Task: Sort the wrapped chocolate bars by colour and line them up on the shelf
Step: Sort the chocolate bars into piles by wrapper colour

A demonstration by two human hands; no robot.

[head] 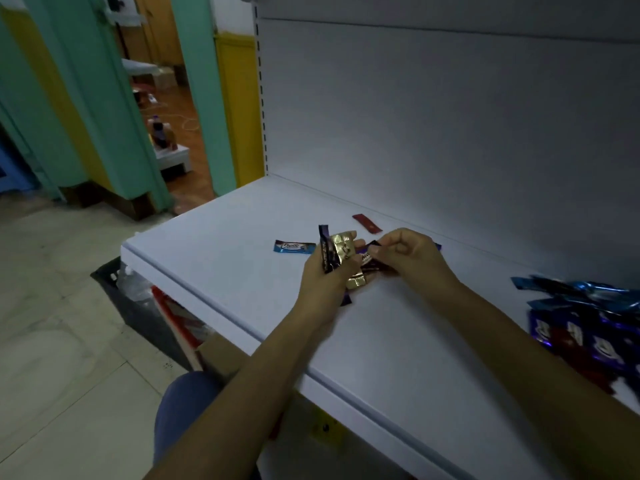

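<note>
Over the middle of the white shelf [225, 237], my left hand [325, 275] grips a bunch of wrapped bars, a gold bar [343, 252] and a dark purple bar [326, 251] among them. My right hand [410, 258] pinches the end of a dark brown bar [372, 263] that sticks out of that bunch. A light blue bar [294, 246] lies flat on the shelf to the left of my hands. Behind them, near the back panel, lies a red bar [367, 223].
A loose pile of blue, purple and red bars [585, 323] sits at the shelf's right edge. The grey back panel [450, 116] rises behind. Below the shelf's front lip are a dark crate [117, 282] and a cardboard box [221, 355] on the tiled floor.
</note>
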